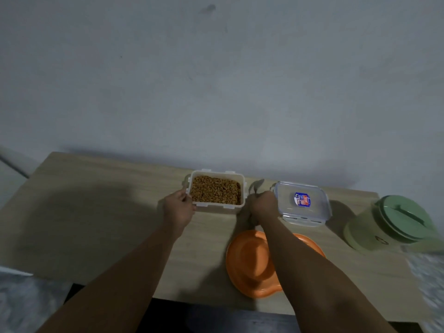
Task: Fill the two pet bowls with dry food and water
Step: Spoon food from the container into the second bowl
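A white rectangular container [217,207] full of brown dry food [216,193] stands open at the back of the wooden table [96,212]. My left hand [179,209] grips its left end. Just right of the container, my right hand [263,206] holds a metal spoon [256,185] with its bowl pointing up. An orange double pet bowl [249,263] lies near the front edge, partly hidden under my right forearm; the visible left bowl holds nothing.
The container's clear lid [302,203] with a blue label lies flat to the right of my right hand. A green lidded jug [389,224] stands at the far right. A grey wall rises behind the table.
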Available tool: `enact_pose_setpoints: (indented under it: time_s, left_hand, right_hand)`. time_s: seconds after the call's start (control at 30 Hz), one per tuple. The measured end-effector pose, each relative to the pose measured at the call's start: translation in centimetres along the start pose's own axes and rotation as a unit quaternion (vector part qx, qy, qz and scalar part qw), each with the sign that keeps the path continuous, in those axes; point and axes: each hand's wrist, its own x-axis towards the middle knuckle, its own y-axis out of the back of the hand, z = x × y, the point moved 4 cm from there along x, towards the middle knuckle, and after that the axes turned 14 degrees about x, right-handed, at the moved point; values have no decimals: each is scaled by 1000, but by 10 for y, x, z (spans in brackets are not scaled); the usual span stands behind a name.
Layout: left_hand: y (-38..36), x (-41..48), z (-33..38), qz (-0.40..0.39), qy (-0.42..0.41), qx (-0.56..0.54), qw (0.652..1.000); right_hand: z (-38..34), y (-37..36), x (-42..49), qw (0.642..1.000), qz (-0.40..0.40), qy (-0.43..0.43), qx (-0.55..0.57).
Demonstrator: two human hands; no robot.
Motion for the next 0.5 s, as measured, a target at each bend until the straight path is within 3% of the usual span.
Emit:
enact_pose_setpoints:
  time_s: [0.2,0.3,0.5]
  left_hand:
    - [3,-5,5,-11,4,-1,1000]
    - [0,-12,9,-32,3,24,999]
    - [-24,-37,19,-76,-24,68,995]
  right_hand:
    - [-37,39,-10,985,8,167,44]
    - [-50,48,-27,972,-58,227,-30]
    - [-60,49,-49,940,-139,252,-183]
